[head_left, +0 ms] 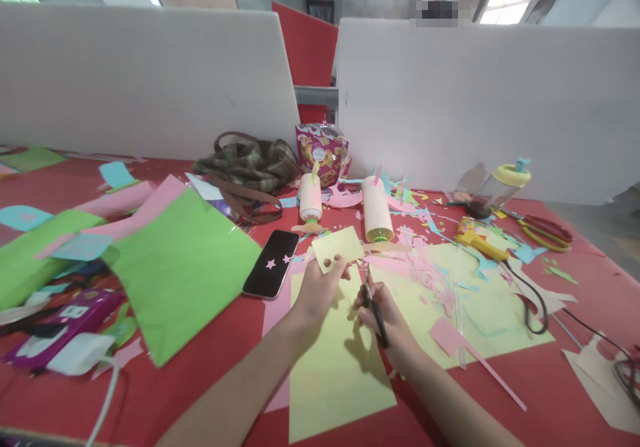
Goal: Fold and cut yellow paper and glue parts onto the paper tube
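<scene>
My left hand [320, 290] pinches a small piece of yellow paper [337, 247] and holds it up above the table. My right hand [383, 320] is closed around black-handled scissors [373, 300], whose blades point up toward the lower right edge of the yellow piece. Under both hands lies a larger yellow sheet [333, 374] on the red table [210, 360]. A black phone [271, 264] with pink stars on it lies just left of my left hand.
Green sheet [180, 267] and pink sheets lie at left. Two white bottles [377, 208] and a snack bag [321, 150] stand behind. A plaid bag [247, 167], yellow glue gun [475, 237], red scissors [543, 228] and paper scraps litter the table. White partitions [145, 74] close the far edge.
</scene>
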{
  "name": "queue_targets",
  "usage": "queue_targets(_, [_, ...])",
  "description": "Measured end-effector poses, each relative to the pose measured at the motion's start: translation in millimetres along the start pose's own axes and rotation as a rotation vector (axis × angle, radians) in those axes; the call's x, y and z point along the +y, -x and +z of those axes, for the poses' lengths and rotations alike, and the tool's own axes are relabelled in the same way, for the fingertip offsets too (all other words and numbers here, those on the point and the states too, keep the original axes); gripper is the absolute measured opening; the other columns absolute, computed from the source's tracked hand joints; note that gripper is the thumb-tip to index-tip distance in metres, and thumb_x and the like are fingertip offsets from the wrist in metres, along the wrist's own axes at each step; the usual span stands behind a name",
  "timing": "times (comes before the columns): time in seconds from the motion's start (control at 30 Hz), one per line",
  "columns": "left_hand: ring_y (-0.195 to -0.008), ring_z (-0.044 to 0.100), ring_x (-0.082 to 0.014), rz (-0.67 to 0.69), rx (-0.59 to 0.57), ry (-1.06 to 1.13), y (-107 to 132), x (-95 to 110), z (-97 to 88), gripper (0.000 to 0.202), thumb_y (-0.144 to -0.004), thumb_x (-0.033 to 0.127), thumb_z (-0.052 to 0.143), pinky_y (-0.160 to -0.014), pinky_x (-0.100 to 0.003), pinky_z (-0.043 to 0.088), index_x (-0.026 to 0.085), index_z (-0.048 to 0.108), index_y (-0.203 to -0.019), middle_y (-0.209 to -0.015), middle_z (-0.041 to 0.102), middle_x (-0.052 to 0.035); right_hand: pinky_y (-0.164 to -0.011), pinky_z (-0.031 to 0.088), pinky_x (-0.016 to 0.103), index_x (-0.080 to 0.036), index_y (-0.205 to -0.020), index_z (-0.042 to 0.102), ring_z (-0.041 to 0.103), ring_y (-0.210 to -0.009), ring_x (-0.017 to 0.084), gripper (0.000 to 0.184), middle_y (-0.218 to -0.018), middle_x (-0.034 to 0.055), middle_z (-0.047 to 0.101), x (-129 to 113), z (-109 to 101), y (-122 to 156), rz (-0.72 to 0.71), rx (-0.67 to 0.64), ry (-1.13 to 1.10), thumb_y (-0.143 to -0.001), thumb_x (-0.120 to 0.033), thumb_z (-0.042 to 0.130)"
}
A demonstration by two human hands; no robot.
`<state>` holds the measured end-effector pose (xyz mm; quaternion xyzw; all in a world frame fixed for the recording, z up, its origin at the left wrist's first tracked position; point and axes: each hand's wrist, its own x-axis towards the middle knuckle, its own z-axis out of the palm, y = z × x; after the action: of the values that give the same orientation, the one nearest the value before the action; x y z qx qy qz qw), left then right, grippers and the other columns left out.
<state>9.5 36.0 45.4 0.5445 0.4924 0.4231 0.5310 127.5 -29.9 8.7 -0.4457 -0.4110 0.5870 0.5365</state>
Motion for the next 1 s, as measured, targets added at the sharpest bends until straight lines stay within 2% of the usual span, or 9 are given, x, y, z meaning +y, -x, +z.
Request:
queue_targets(0.13, [-0.058, 0.050, -0.0106, 0.053, -0.013, -0.023, -1, 7, 9.0, 0.022, -0.070, 0.024, 0.046, -0.060, -0.020, 0.040, 0.015, 0.047, -0.051, -0.054, 0.049, 0.0022, -0.061, 0.038, 0.026, -0.025, -0.077, 0.035, 0.046, -0.073, 0.014, 0.029, -0.080, -0.0021, 0.044, -3, 2, 3, -0.016, -0.073, 0.030, -0.066, -0.033, 0.061])
queue_targets(0.33, [-0.055, 0.048, -0.0108, 0.140, -0.043, -0.170, -4, 6, 14.3, 0.019, -0.070, 0.023, 0.044, -0.056, -0.021, 0.040, 0.016, 0.042, -0.052, -0.053, 0.044, 0.0029, -0.062, 0.037, 0.026, -0.026, -0.082, 0.034, 0.044, -0.070, 0.013, 0.025, -0.085, -0.0002, 0.042, -3, -6, 2, -0.063, -0.077, -0.009, -0.073, -0.040, 0.053])
queue_targets(0.53, [-0.051, 0.046, -0.0100, 0.171, -0.069, -0.244, -7, 6, 15.2, 0.023, -0.071, 0.022, 0.043, -0.053, -0.020, 0.038, 0.016, 0.041, -0.048, -0.049, 0.040, 0.0035, -0.060, 0.035, 0.025, -0.026, -0.082, 0.034, 0.043, -0.069, 0.013, 0.029, -0.082, 0.0001, 0.041, -5, -5, 2, -0.063, -0.094, -0.040, -0.072, -0.045, 0.052])
queue_targets(0.67, [-0.051, 0.046, -0.0100, 0.223, -0.094, -0.299, -8, 9, 15.0, 0.025, -0.072, 0.021, 0.042, -0.052, -0.020, 0.036, 0.016, 0.042, -0.047, -0.048, 0.041, 0.0035, -0.059, 0.034, 0.025, -0.026, -0.081, 0.034, 0.041, -0.068, 0.013, 0.029, -0.080, -0.0003, 0.040, -4, -6, 2, -0.068, -0.095, -0.049, -0.073, -0.046, 0.051])
queue_targets(0.8, [-0.049, 0.046, -0.0103, 0.249, -0.071, -0.354, -8, 11, 15.7, 0.025, -0.071, 0.021, 0.042, -0.052, -0.021, 0.036, 0.016, 0.043, -0.046, -0.046, 0.043, 0.0034, -0.057, 0.034, 0.024, -0.025, -0.081, 0.034, 0.040, -0.067, 0.013, 0.030, -0.077, -0.0005, 0.040, -2, -7, 0, -0.084, -0.097, -0.050, -0.072, -0.048, 0.051])
queue_targets(1.0, [-0.049, 0.052, -0.0124, 0.214, -0.091, -0.280, -4, 7, 17.8, 0.025, -0.074, 0.025, 0.042, -0.051, -0.021, 0.039, 0.017, 0.045, -0.051, -0.044, 0.048, 0.0028, -0.055, 0.033, 0.024, -0.023, -0.081, 0.034, 0.038, -0.065, 0.012, 0.028, -0.073, -0.0010, 0.040, 3, -8, -1, -0.100, -0.103, -0.022, -0.076, -0.047, 0.048])
